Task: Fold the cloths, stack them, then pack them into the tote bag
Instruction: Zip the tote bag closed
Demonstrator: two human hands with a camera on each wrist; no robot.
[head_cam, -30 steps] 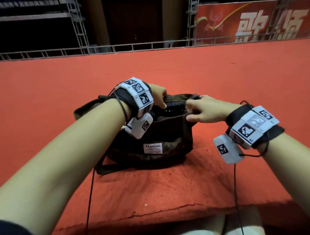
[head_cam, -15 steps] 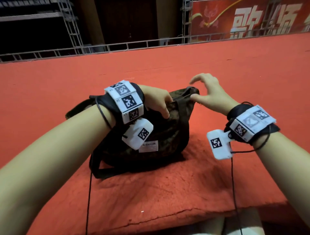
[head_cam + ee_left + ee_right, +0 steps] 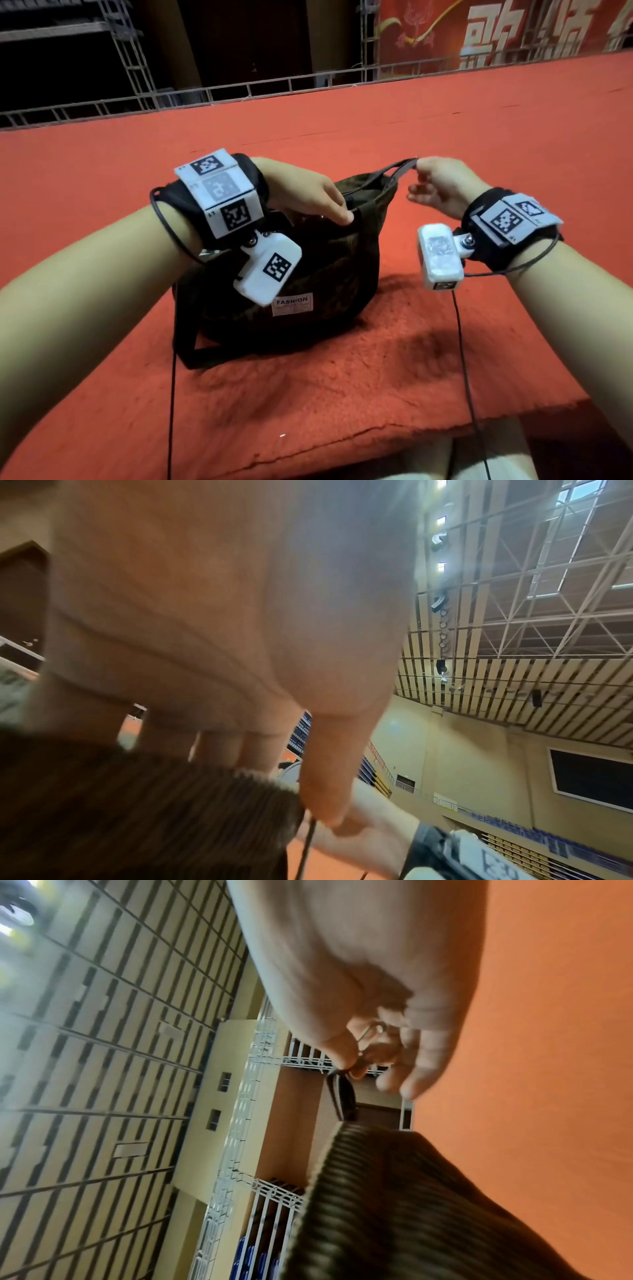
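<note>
A dark corduroy tote bag [image 3: 308,274] with a white FASHION label stands on the red carpet. My left hand [image 3: 329,209] grips the bag's top rim near the middle, fingers over the edge and thumb [image 3: 325,777] on the outer fabric [image 3: 137,804]. My right hand [image 3: 419,164] pinches the metal zipper pull [image 3: 369,1031] at the end of the zipper tape [image 3: 400,164], held taut off the bag's right corner [image 3: 411,1204]. No cloths show; the inside of the bag is hidden.
The red carpeted platform [image 3: 479,342] ends in a front edge [image 3: 342,442] close to me. A metal truss rail [image 3: 274,85] runs along the back, with a red banner [image 3: 496,31] behind. The bag's strap [image 3: 185,335] loops at its lower left. Wrist-camera cables [image 3: 462,342] hang down.
My right hand let go of the bag's mouth, moved right with spread fingers, and now pinches the zipper pull. The left hand kept its grip on the rim.
</note>
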